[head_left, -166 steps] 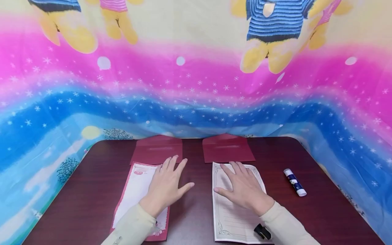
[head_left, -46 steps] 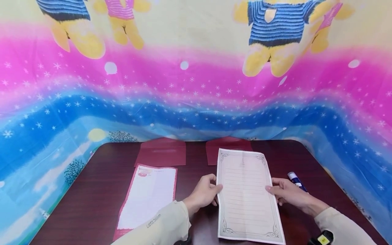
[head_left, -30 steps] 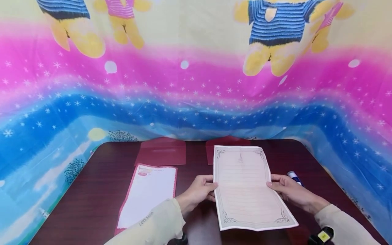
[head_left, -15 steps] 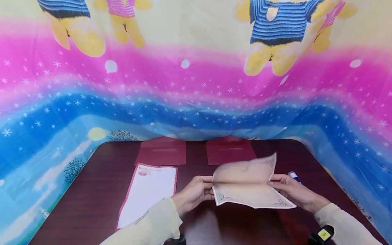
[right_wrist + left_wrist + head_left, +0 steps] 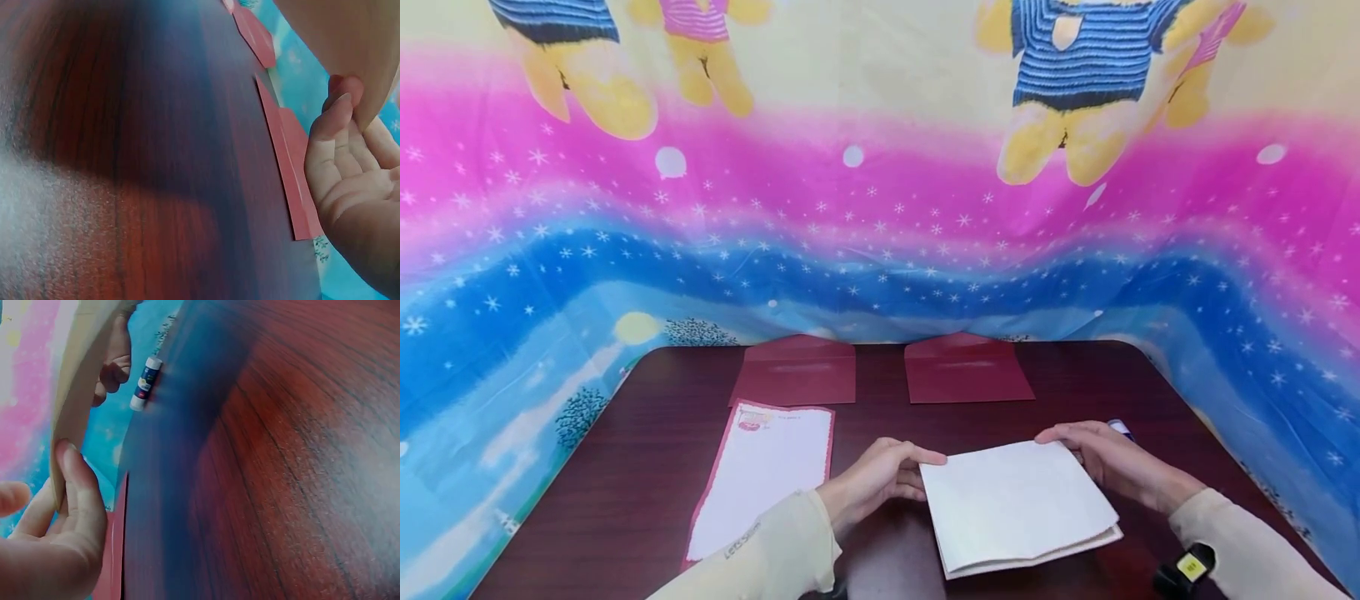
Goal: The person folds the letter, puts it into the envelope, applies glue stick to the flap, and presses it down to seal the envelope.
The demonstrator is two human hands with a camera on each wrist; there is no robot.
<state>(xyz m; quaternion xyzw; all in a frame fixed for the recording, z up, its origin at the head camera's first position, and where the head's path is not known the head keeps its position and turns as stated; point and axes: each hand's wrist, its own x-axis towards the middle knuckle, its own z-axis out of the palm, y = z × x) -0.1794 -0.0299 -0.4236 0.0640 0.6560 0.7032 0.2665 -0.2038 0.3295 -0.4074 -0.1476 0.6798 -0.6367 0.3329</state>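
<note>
A sheet of letter paper (image 5: 1015, 508), folded over at its middle with the plain white back outward, is held above the table between both hands. My left hand (image 5: 871, 483) pinches the far left corner by the fold, thumb on top. At the far right corner my right hand (image 5: 1116, 462) grips the fold too. In the left wrist view the paper (image 5: 75, 394) bends between the left thumb and fingers. Seen from the right wrist, the right hand (image 5: 359, 181) pinches the paper's edge (image 5: 356, 37). The printed lined side is hidden inside.
A red-bordered letter sheet (image 5: 767, 483) lies flat at left. Two dark red envelopes, a left one (image 5: 797, 379) and a right one (image 5: 966, 375), lie along the far edge of the dark wooden table (image 5: 617, 467). A glue stick (image 5: 146, 384) lies at right, mostly behind the right hand.
Both hands lifted the letter paper off the table, and its top half has folded over toward the person onto the lower half. The right envelope is uncovered again. The red-bordered sheet stays put.
</note>
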